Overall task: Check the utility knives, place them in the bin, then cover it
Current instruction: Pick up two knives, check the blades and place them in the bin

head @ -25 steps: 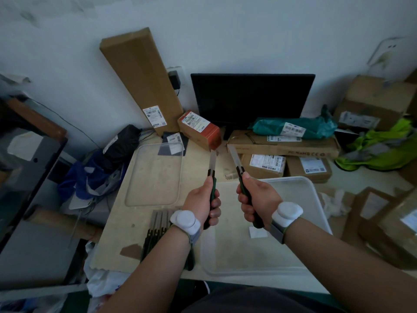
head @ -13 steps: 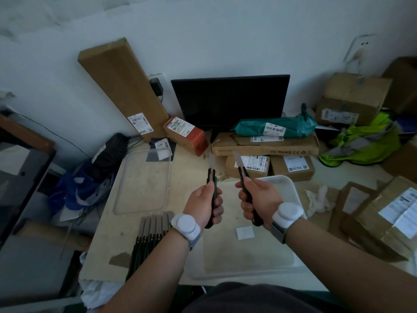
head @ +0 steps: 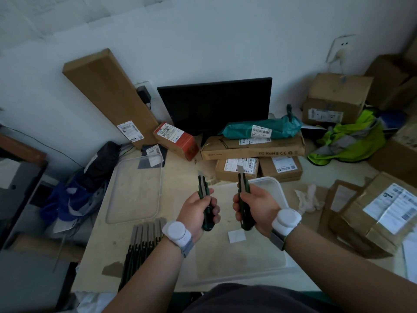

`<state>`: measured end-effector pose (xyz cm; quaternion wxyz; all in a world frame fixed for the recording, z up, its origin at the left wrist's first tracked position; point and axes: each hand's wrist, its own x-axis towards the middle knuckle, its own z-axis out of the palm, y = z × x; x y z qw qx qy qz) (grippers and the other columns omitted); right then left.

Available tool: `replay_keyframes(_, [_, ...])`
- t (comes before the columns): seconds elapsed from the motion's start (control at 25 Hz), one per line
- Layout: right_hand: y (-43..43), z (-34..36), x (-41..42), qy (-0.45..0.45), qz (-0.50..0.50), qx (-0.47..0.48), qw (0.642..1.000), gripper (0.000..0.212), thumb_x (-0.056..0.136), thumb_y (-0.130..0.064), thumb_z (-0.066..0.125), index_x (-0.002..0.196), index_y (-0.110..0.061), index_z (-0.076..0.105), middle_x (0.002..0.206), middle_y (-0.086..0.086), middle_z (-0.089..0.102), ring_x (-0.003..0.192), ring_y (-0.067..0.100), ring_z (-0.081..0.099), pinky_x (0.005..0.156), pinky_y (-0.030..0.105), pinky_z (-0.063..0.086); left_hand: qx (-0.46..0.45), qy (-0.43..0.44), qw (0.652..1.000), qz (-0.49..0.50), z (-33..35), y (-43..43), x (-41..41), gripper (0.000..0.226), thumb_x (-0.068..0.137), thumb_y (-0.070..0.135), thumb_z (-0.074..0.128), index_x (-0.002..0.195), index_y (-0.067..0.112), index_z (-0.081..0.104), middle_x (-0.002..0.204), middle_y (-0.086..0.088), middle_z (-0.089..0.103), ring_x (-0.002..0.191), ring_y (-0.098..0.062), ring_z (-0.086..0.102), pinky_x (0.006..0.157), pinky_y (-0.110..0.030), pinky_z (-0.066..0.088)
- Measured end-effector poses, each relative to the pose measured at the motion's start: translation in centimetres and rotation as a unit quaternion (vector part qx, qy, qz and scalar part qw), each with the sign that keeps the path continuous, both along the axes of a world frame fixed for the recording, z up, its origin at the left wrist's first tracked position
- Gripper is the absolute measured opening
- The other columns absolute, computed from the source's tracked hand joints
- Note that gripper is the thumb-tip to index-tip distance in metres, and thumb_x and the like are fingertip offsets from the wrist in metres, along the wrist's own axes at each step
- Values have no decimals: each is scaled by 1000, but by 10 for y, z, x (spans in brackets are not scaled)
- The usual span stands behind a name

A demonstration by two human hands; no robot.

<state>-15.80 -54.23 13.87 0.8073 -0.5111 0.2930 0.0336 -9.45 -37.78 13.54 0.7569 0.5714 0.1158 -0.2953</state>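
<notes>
Nearest, at 6 o'clock, the clear bin (head: 279, 190) lies on the desk (head: 180, 168), empty apart from a small white slip on its floor. At 7 o'clock a row of spare knives (head: 144, 236) lies side by side on the desk, unchecked by the look of it.

Centre of view, above the bin: the left hand (head: 197, 213) has its grip wrapped tight round the left knife (head: 204, 195), blade showing only a short tip. The right hand (head: 256, 206) has its grip closed round the right knife (head: 243, 195), with more blade exposed. Both blades point to 12 o'clock, away from the body, and are apart.

At 10 o'clock the clear lid (head: 135, 188) lies flat on the desk, off the bin. Beyond, at 12 o'clock, parcels and a dark monitor (head: 214, 105) stand against the wall.

Step judged: checking the blades; no knife binned yet.

Risks: a blade left extended may cut a finger or scratch the bin on placing. Hands close together may bring one blade against the other wrist. Clutter at the far edge leaves little room to set anything down.
</notes>
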Motion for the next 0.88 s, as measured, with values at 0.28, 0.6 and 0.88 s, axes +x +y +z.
replay_keyframes(0.28, [-4, -12, -4, 14, -22, 55, 998, 27, 93, 17, 42, 111, 5, 59, 91, 22, 60, 78, 35, 56, 68, 44, 52, -21, 6, 1000, 13, -2, 3, 3, 44, 95, -20, 39, 135, -5, 49, 83, -18, 57, 64, -27, 54, 52, -34, 44])
replay_keyframes(0.6, [-6, -19, -3, -7, -15, 89, 996, 65, 80, 32, 37, 131, -4, 52, 99, 19, 53, 88, 30, 52, 68, 39, 48, 17, -30, 999, -29, -13, 8, 3, 66, 84, -33, 39, 137, 4, 51, 115, -27, 63, 76, -23, 55, 58, -37, 48])
replay_keyframes(0.88, [-1, -29, -6, 54, -10, 55, 997, 18, 99, -11, 60, 110, -8, 75, 97, 17, 66, 91, 33, 66, 81, 49, 61, 82, -9, 996, -45, -35, 10, -2, 26, 101, -5, 51, 122, 1, 66, 98, -19, 66, 83, -31, 70, 73, -41, 59])
